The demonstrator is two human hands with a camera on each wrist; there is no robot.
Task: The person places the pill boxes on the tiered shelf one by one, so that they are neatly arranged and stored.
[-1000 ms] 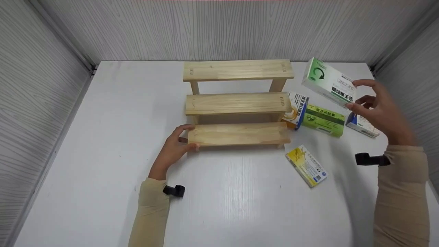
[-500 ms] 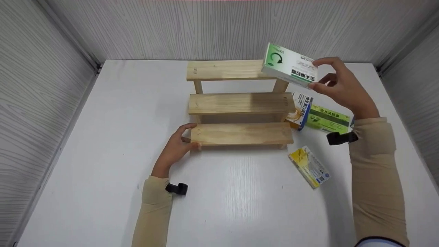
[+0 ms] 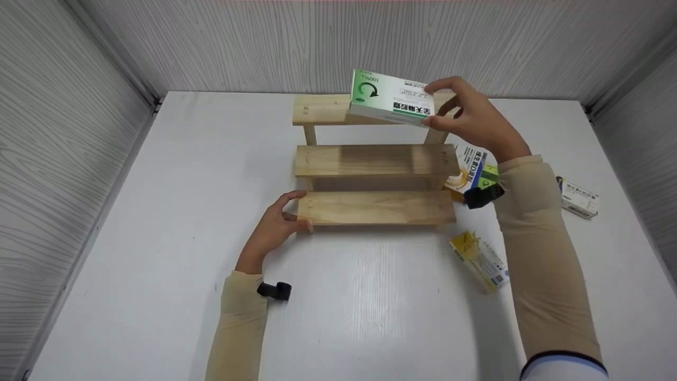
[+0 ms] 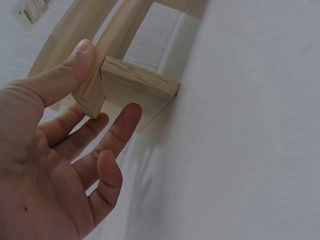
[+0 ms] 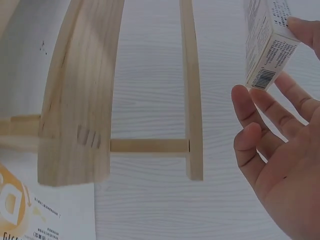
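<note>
A three-step wooden rack (image 3: 375, 206) stands on the white table. At the left end of its lowest step, my left hand (image 3: 272, 228) grips the board between thumb and fingers; the left wrist view shows the thumb (image 4: 82, 60) on the board's edge. My right hand (image 3: 476, 117) pinches the right end of a white and green medicine box (image 3: 391, 98). That box is tilted, over the top step, and covers part of it. In the right wrist view the box (image 5: 267, 45) shows its barcode end, and thumb and fingers press opposite sides.
Right of the rack are an orange and blue vitamin box (image 3: 465, 166) and a green box (image 3: 489, 173), partly hidden by my arm. A yellow and white box (image 3: 478, 259) lies nearer, a small white box (image 3: 579, 198) further right. Walls enclose the back and sides.
My right hand has carried the white and green medicine box leftward from beside the rack to over its top step. The left hand keeps its grip on the lowest step.
</note>
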